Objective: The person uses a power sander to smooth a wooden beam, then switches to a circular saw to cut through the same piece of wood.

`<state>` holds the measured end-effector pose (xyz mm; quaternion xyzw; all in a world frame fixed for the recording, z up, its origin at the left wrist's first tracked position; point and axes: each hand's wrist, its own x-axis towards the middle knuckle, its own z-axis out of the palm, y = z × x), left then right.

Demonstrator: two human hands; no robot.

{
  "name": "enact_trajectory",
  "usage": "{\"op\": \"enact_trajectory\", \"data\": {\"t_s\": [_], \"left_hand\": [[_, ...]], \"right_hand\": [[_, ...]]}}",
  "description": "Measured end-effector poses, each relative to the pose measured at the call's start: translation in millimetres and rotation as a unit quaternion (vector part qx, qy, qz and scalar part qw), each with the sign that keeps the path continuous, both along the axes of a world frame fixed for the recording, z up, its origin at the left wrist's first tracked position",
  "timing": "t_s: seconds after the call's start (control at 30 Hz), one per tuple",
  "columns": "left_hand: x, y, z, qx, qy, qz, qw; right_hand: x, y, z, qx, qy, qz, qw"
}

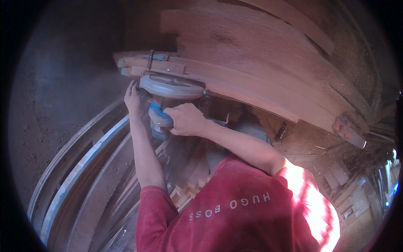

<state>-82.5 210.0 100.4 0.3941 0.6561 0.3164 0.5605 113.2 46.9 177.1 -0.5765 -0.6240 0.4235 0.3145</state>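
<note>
The right hand [187, 119] has its fingers wrapped tight on the saw [172, 90]; I can't tell the left hand's [133, 100] grip. It looks like cutting the board [247, 91]; the next push needs steadiness.

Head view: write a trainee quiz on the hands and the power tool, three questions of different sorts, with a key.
1. Which hand grips the blue-and-grey handle?
2. True or false: the person's sleeves reach the wrists.
3. Choose one. The left hand is nearest to:
A) the left end of the grey curved guard
B) the right end of that guard
C) the right forearm

Key: 1. Right hand; 2. False; 3. A
</note>
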Motion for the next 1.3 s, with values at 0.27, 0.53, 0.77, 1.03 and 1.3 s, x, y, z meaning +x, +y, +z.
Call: {"op": "enact_trajectory", "data": {"t_s": [0.27,0.53,0.77,1.03,1.3], "left_hand": [[-12.8,12.0,-17.7,0.020,0.010,-0.027,0.999],[-15.0,8.3,-13.0,-0.003,-0.030,-0.013,0.999],[-29.7,20.4,-32.8,0.058,0.046,-0.041,0.996],[-45.3,26.1,-15.7,0.092,0.117,-0.072,0.986],[39.1,-111.0,172.7,0.180,0.129,-0.005,0.975]], "right_hand": [[-7.5,1.6,-6.9,0.004,-0.006,0.001,1.000],[-13.0,-1.7,-5.1,-0.007,-0.012,0.006,1.000],[-20.8,4.4,-14.7,0.009,-0.010,0.015,1.000],[-28.9,-2.0,-29.3,0.045,0.007,0.019,0.999],[49.2,-110.5,-33.0,0.155,0.099,0.009,0.983]]}}
